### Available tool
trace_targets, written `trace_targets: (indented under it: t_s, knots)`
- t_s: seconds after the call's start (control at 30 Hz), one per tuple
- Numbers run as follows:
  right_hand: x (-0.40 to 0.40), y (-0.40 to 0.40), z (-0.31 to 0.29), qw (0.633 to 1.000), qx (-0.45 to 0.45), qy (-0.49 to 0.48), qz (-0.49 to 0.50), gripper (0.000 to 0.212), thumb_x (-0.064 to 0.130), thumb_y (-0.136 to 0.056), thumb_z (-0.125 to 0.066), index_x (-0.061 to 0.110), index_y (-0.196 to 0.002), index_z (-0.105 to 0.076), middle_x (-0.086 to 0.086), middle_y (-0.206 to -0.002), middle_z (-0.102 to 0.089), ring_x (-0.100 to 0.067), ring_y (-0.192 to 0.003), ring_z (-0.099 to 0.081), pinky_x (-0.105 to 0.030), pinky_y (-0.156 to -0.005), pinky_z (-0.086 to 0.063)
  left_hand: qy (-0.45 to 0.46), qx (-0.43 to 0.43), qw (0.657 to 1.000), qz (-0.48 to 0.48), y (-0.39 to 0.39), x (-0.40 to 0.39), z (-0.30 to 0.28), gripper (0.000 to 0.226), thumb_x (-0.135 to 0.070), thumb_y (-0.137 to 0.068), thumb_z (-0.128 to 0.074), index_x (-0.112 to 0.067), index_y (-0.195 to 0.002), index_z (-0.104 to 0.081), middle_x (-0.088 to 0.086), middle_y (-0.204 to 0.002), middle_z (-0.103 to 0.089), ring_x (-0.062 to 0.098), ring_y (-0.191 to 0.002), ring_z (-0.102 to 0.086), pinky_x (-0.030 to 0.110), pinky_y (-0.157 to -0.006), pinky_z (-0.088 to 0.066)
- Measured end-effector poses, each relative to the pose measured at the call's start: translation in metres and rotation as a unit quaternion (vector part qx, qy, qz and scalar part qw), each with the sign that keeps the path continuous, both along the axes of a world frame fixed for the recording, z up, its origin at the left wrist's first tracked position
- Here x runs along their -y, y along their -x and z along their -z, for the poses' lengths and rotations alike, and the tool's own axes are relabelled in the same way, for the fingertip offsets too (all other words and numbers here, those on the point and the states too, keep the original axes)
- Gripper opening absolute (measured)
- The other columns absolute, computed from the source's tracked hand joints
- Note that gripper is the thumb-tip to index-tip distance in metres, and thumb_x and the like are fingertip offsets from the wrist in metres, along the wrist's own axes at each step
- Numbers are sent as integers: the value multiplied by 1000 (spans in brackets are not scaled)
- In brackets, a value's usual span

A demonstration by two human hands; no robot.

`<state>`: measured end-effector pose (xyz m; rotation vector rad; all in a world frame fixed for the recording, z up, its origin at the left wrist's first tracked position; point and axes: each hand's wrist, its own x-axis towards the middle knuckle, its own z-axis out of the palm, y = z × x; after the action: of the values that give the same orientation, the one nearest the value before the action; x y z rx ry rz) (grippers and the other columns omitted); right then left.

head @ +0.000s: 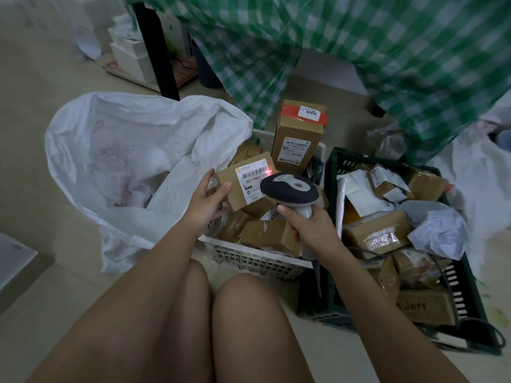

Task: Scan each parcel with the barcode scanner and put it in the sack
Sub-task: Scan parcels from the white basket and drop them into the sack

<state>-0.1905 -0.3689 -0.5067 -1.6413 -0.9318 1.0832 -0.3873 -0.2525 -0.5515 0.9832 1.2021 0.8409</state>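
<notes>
Right hand (pixel 309 230): fingers wrapped round the grip of the barcode scanner (pixel 289 189), its dark head aimed away from the person at the held parcel.
Left hand (pixel 206 201): pinches the left end of the small parcel (pixel 235 183), thumb on its top face, fingers beneath.
Parcel position: lifted above the white basket (pixel 249 261), label upward, long axis running left to right; red scan spot at the right end of the barcode.
Sack (pixel 116 150): white, mouth open, just left of the parcel; left hand is the nearer, so the drop looks like a short leftward carry.
Tall carton (pixel 297 139): upright at the basket's far side.
Dark crate (pixel 470 294): right, more parcels.
</notes>
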Motion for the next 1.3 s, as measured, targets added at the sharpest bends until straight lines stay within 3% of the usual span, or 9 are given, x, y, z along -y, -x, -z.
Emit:
trace_targets:
  t_s: [0.2, 0.4, 0.67, 0.77, 0.9, 0.97, 1.03, 1.2, 1.3]
  knots:
    - [2, 0, 1, 1000, -1, -2, -20, 29, 29, -85, -71, 13, -67, -56, 0, -51, -50, -11, -46, -47, -25, -49, -43, -7, -3, 1000, 5, -1, 0, 2, 71, -32, -90, -65, -34, -150, -26, 7, -140, -51, 24, -119, -57, 45, -95, -52]
    - [2, -3, -5, 1000, -9, -19, -5, 23, 22, -87, -70, 14, -72, -54, 9, -46, -49, -5, -43, -45, -18, -44, -41, -8, -10, 1000, 9, -1, 1, -1, 70, -30, -90, -65, -33, -149, -27, 7, -139, -51, 24, -118, -57, 42, -91, -54]
    - [2, 2, -13, 1000, -11, -12, -10, 22, 24, -86, -71, 13, -74, -56, -2, -58, -50, -8, -46, -47, -19, -46, -42, -5, 13, 1000, -3, 5, 5, -5, 70, -28, -91, -65, -32, -149, -27, 8, -137, -53, 22, -114, -60, 45, -92, -53]
    - [-5, 8, -16, 1000, 1, -7, -14, 24, 29, -85, -72, 10, -78, -58, -2, -58, -53, -9, -49, -50, -22, -50, -44, -15, 32, 998, -46, 14, 8, -14, 66, -26, -92, -63, -32, -148, -29, 7, -136, -53, 21, -114, -60, 36, -84, -57]
    - [-25, 22, -18, 1000, 23, 3, -16, 27, 34, -83, -72, 12, -77, -58, 0, -57, -56, -13, -54, -53, -30, -57, -46, -45, 42, 979, -192, 51, -3, -26, 69, -25, -93, -63, -28, -150, -25, 1, -133, -52, 19, -114, -60, 22, -70, -56]
    - [-35, 31, -22, 1000, 11, 9, -13, 25, 30, -85, -71, 12, -77, -56, -2, -58, -55, -13, -53, -52, -29, -55, -45, -69, 0, 969, -238, 83, -20, -26, 76, -33, -91, -65, -28, -152, -21, -3, -138, -51, 19, -120, -56, 32, -85, -55]
    - [-43, 38, -26, 1000, 9, 10, -19, 23, 25, -87, -69, 10, -78, -53, -3, -59, -53, -14, -50, -49, -25, -50, -44, -74, -102, 963, -239, 113, -39, -23, 83, -47, -88, -62, -32, -153, -12, -4, -142, -47, 20, -127, -49, 44, -103, -43]
    - [-56, 34, -29, 1000, 8, 18, -19, 19, 19, -87, -69, 8, -82, -55, -5, -60, -53, -16, -50, -48, -26, -48, -44, 42, -261, 955, -137, 159, -88, 28, 107, -89, -56, -54, -45, -146, -16, 7, -152, -35, 38, -128, -45, 55, -104, -40]
    - [-50, 15, -24, 999, 9, 33, 6, 19, 20, -87, -69, 4, -87, -59, -8, -62, -54, -15, -51, -50, -26, -49, -45, 45, -226, 970, -80, 117, -63, -7, 97, -75, -67, -63, -43, -148, -19, -1, -150, -35, 30, -127, -46, 51, -106, -37]
